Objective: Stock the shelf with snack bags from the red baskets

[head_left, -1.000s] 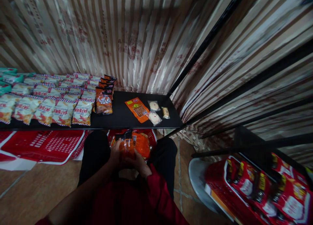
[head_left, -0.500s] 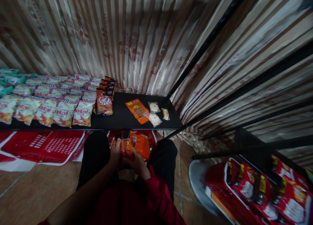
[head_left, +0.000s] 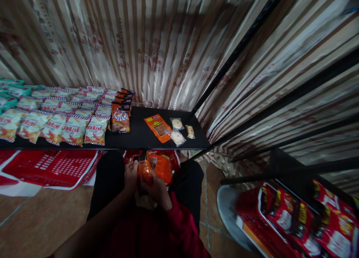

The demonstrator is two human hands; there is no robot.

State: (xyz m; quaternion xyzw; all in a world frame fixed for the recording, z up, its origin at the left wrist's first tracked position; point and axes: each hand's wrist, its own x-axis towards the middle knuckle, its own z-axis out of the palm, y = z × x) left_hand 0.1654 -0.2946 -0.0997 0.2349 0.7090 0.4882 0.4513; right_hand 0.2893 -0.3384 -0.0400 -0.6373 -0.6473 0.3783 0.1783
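Observation:
Between my knees, below the shelf's front edge, my left hand and my right hand both grip an orange snack bag. The left fingers close on its left side, and the right hand wraps its lower right. Just behind it, more orange packaging lies in a red basket. On the black shelf above stands a row of orange-and-black snack bags. To their right lie a flat orange pouch, two round wrapped crackers and a small wrapped biscuit.
Several white snack bags fill the shelf's left part, with green packets beyond. A red basket is below. Black posts slant along the curtain. At right, red bags fill another basket beside a grey stool.
The held orange bag has shifted slightly, and its black top edge shows more beside the left fingers. Both hands keep their grip; the shelf goods stay put.

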